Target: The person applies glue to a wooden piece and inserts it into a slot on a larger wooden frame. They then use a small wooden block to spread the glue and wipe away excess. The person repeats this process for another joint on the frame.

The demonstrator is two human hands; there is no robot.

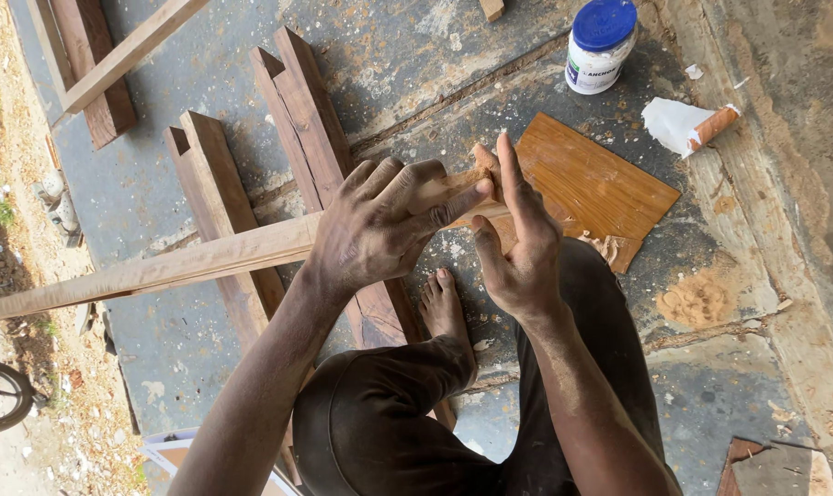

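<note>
Left hand (379,225): its fingers (414,179) were closed around the near end of the long pale wooden strip (168,266), thumb lying along the top toward the right hand.
Right hand (519,241): held flat and upright against the end of the strip, its fingers (511,174) straight and together, not curled; a dab of tan filler paste (482,176) showed at the strip's end between the two hands, touching the right fingertips.
Wooden strip: gripped in the left fingers and running away from them to the left edge of the view, raised above the floor and crossing over the dark planks.
Dark planks (216,197): two notched reddish-brown pieces lying on the concrete floor (416,55), under and behind the left fingers.
Plywood offcut (595,184): an orange-brown sheet on the floor just beyond the right fingers, with a smear of the same tan paste at its near edge.
Jar (600,44): white with a blue lid, upright on the floor, well beyond the right fingers.
Paper scrap (678,124): crumpled white paper with a brown roll, to the right of the jar, well apart from both hands.
Bare foot (446,308): below the hands, resting on the floor between the person's dark-trousered knees.
</note>
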